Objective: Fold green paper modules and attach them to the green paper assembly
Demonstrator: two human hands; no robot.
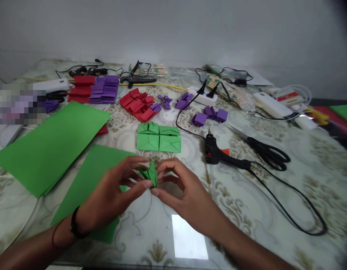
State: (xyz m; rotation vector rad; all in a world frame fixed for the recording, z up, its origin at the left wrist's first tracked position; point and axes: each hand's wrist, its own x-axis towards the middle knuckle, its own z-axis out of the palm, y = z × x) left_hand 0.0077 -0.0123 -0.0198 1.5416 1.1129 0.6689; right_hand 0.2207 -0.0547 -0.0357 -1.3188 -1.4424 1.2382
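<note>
A small folded piece of green paper (150, 174) is pinched between both my hands just above the table. My left hand (114, 193) grips its left side with thumb and fingertips, a dark band on the wrist. My right hand (180, 189) grips its right side, fingers curled. Just beyond lie several flat folded green squares (159, 138). Under my left hand lies a green paper sheet (90, 176).
A stack of green sheets (49, 144) lies at left. Red folded pieces (136, 105) and purple folded pieces (103, 89) sit farther back. A black glue gun (215, 152) with its cord and black scissors (265, 152) lie at right. A white power strip (203, 96) is behind.
</note>
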